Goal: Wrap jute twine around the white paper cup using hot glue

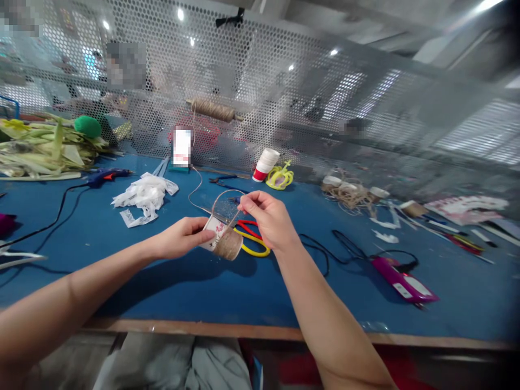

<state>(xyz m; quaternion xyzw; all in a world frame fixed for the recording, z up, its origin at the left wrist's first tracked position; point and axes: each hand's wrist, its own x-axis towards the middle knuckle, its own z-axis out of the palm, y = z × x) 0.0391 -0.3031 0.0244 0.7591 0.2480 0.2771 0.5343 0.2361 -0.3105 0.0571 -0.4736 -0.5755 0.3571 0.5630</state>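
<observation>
My left hand (189, 236) grips a paper cup (211, 233) with a pink floral print, tilted on its side above the table. Brown twine (229, 246) is wound in a band round the cup's right part. Between the thumb and fingers of my right hand (266, 216), a strand of that twine is pinched and pulled up from the cup. The strand loops back and trails over the table toward a twine spool (213, 110) on a rod at the mesh panel. Just behind the cup lie scissors with red and yellow handles (260, 249), partly hidden by it.
A blue glue gun (108, 177) with its cord and crumpled white strips (144, 195) lie to the left. Beyond them are dried husks (52, 143). A phone (181, 147), a white thread roll (266, 164) and a yellow crown-shaped piece (280, 177) stand behind. A purple power strip (404, 280) lies right.
</observation>
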